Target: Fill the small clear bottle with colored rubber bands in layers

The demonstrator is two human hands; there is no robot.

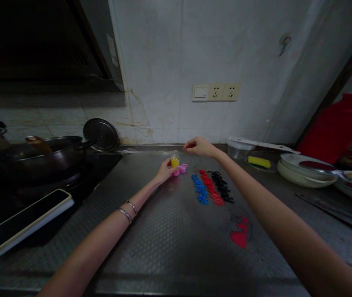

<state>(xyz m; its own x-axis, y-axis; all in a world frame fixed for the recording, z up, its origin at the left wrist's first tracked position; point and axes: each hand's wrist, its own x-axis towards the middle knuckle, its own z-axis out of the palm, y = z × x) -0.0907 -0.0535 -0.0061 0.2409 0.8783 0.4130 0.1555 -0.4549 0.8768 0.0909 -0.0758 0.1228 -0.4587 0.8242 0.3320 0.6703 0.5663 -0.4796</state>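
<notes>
I have the left hand curled around the jar, left of the blue strips, likely to steady it. Right hand hovers beyond those strips, fingers bent inward; can't tell whether they're pinching anything

Reckoned from the middle of the counter: at twelve o'clock, a jar with pieces inside, left hand at its eight o'clock, right hand at its two, small items just beside its four. At two, three rows of bits side by side; beyond, a tub near the wall, then a sponge on a dish, then stacked bowls. At four, scraps. At nine, a slab over the cooktop; at ten, a pan, disc at its two, against the wall.
</notes>
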